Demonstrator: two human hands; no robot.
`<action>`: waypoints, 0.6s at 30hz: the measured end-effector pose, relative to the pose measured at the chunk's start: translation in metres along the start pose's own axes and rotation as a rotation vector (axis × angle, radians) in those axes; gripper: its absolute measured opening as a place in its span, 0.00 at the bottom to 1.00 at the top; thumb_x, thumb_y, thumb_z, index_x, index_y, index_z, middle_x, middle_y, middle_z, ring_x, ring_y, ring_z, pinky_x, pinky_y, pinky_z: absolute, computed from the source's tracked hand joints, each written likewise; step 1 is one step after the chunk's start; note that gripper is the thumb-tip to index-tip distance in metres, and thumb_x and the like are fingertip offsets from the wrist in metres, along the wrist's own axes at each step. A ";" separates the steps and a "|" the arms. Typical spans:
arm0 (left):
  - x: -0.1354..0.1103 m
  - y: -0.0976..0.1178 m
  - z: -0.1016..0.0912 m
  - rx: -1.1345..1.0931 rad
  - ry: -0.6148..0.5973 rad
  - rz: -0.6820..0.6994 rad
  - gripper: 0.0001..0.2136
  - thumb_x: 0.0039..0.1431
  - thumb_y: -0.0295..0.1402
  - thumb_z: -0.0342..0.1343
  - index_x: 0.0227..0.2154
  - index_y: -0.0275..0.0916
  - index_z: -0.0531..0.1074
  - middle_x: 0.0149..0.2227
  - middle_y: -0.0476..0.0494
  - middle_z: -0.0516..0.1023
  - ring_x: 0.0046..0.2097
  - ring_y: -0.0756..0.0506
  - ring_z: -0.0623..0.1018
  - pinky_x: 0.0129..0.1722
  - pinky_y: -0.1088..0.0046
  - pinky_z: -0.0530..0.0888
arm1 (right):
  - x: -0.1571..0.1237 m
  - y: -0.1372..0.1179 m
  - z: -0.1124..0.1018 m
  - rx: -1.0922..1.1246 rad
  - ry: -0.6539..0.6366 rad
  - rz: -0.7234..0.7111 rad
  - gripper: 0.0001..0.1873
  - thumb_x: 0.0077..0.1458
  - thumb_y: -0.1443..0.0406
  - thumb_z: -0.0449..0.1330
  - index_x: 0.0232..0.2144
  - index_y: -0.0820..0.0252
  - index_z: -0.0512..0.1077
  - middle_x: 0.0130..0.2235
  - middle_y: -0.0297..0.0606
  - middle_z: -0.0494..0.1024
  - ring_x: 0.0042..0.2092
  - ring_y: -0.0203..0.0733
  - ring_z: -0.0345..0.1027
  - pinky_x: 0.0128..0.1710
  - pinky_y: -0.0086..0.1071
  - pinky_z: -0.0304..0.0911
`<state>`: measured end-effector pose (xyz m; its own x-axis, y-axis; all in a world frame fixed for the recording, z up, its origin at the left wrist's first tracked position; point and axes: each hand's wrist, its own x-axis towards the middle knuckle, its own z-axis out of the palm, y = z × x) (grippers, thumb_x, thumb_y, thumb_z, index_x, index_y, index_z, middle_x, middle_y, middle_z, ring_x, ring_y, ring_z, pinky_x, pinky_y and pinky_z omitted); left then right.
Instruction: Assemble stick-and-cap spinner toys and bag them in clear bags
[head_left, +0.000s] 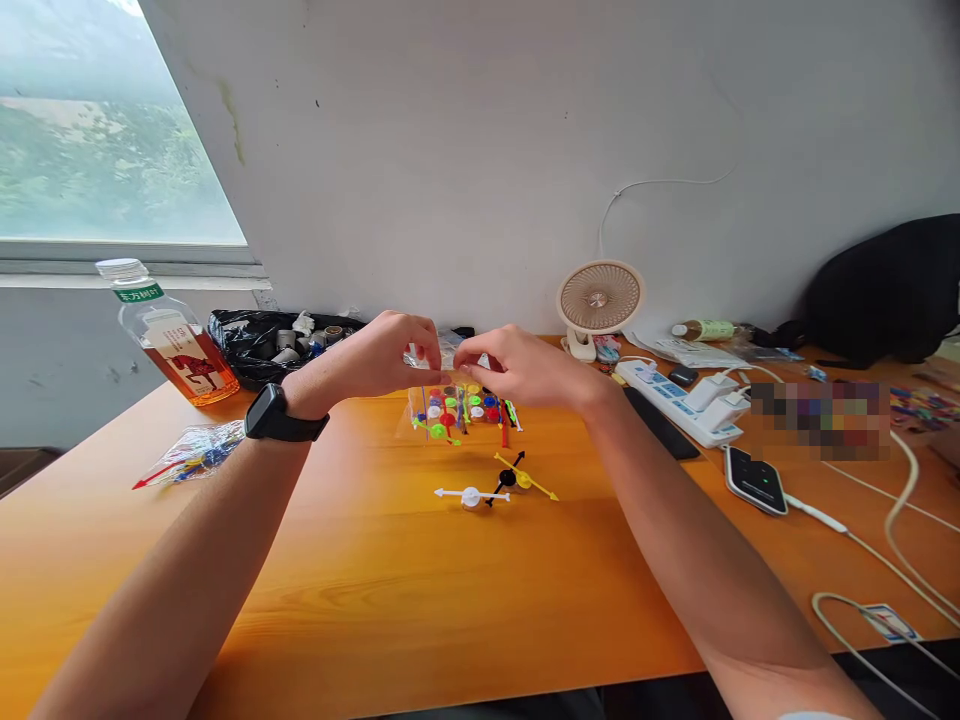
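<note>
My left hand (401, 350) and my right hand (512, 366) are side by side above the table, thumbs and fingers pinched on the top edge of a clear plastic bag (406, 424). The bag hangs upright between them. Through it show several small coloured arrow spinners (440, 430) in green, red, white, yellow and blue; whether all are inside it or some lie behind I cannot tell. Closer to me on the table lie a white arrow spinner (470, 496), a black arrow spinner (508, 479) and a yellow arrow spinner (524, 480), the last two overlapping. A black watch (281, 415) is on my left wrist.
On the left stand a tea bottle (184, 350) and another clear bag (196, 452) of coloured pieces. A black plastic bag (240, 345) lies behind my left hand. A fan (600, 298), a power strip (664, 398), a phone (755, 480) and cables are on the right.
</note>
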<state>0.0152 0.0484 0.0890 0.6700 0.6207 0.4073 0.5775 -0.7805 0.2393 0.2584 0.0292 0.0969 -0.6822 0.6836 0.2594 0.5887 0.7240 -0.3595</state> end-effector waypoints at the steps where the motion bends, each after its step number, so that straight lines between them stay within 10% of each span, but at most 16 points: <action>1: 0.000 0.000 0.000 0.002 -0.001 0.002 0.12 0.61 0.43 0.66 0.30 0.39 0.82 0.33 0.47 0.81 0.28 0.51 0.72 0.30 0.74 0.65 | 0.000 0.000 0.000 -0.002 -0.007 0.002 0.10 0.63 0.67 0.57 0.38 0.60 0.80 0.33 0.36 0.79 0.31 0.35 0.62 0.32 0.32 0.50; 12: -0.002 -0.015 0.001 -0.002 -0.164 -0.078 0.15 0.58 0.48 0.67 0.31 0.40 0.83 0.32 0.47 0.82 0.31 0.48 0.75 0.32 0.73 0.66 | -0.002 0.009 -0.001 0.020 0.070 0.002 0.05 0.60 0.64 0.62 0.37 0.60 0.74 0.37 0.37 0.78 0.35 0.37 0.65 0.35 0.31 0.54; 18: -0.003 -0.016 0.001 -0.013 -0.228 -0.114 0.14 0.58 0.47 0.67 0.29 0.41 0.82 0.34 0.47 0.83 0.32 0.48 0.76 0.32 0.73 0.67 | 0.001 0.021 0.001 0.191 -0.534 0.029 0.11 0.57 0.59 0.67 0.37 0.61 0.78 0.36 0.37 0.80 0.35 0.38 0.70 0.33 0.30 0.58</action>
<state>0.0049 0.0593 0.0830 0.6894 0.7046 0.1681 0.6505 -0.7043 0.2841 0.2698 0.0446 0.0887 -0.8207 0.5253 -0.2246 0.5555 0.6421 -0.5283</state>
